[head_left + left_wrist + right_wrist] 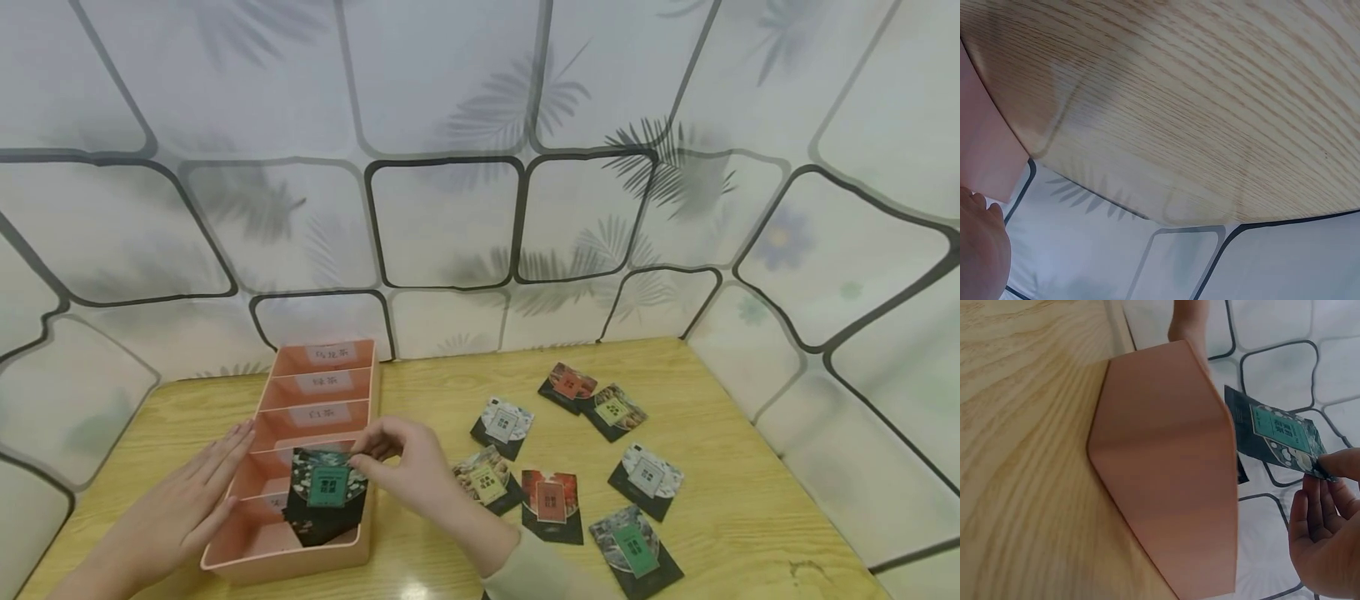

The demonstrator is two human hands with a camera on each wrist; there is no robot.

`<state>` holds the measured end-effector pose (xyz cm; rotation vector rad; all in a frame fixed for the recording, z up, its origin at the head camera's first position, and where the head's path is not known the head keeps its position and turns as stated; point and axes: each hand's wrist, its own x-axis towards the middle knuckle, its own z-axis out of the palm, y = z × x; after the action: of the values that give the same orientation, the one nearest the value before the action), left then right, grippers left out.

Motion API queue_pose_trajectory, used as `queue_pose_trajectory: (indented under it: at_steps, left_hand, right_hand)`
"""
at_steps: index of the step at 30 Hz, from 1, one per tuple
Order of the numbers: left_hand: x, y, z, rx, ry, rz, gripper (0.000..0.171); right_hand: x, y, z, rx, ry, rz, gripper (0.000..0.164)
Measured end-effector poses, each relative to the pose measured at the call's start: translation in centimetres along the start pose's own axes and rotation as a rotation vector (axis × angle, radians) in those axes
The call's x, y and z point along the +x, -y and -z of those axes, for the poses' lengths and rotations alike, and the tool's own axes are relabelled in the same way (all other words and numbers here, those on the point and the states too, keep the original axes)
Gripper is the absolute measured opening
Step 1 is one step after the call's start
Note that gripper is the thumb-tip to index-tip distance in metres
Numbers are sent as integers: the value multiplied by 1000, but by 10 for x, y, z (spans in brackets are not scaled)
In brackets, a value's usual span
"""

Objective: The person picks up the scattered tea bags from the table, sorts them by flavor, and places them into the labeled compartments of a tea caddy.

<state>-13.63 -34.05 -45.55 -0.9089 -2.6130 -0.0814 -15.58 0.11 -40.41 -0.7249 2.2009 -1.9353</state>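
A long pink divided box (288, 567) stands on the left of the table, with white handwritten labels in its compartments. My left hand (176, 508) lies along its left side, fingers straight and touching the rim. Between the thumb and fingers of my right hand (412, 471) is the upper corner of a dark tea packet (327, 486) with a teal label. This packet hangs tilted over the nearest compartments; the right wrist view shows it above the rim, with a dark corner of something beneath it. Part of the front compartment is hidden behind the packet.
Several tea packets lie scattered right of the box, including a yellow-labelled one (487, 481), a red-labelled one (551, 502), a white-labelled one (502, 425) and a green-labelled one (635, 550). Patterned fabric (450, 225) hangs behind the wooden table (750, 500).
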Motion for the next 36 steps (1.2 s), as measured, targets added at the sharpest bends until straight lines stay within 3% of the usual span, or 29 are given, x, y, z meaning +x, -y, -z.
queue_pose_trajectory:
  at_steps: [17,26,36]
  left_hand:
    - [-1,1,-1,-11,16,7,80]
    - [0,0,0,-26,-18,-37,78]
    - [0,2,-1,-21,-11,-27,79]
  right_hand:
    - [-7,-16,-15,-216,54,83,6]
    - [-8,-20,-20,-393,82,125,8]
    - [-7,-27,-23,-487,78,168,7]
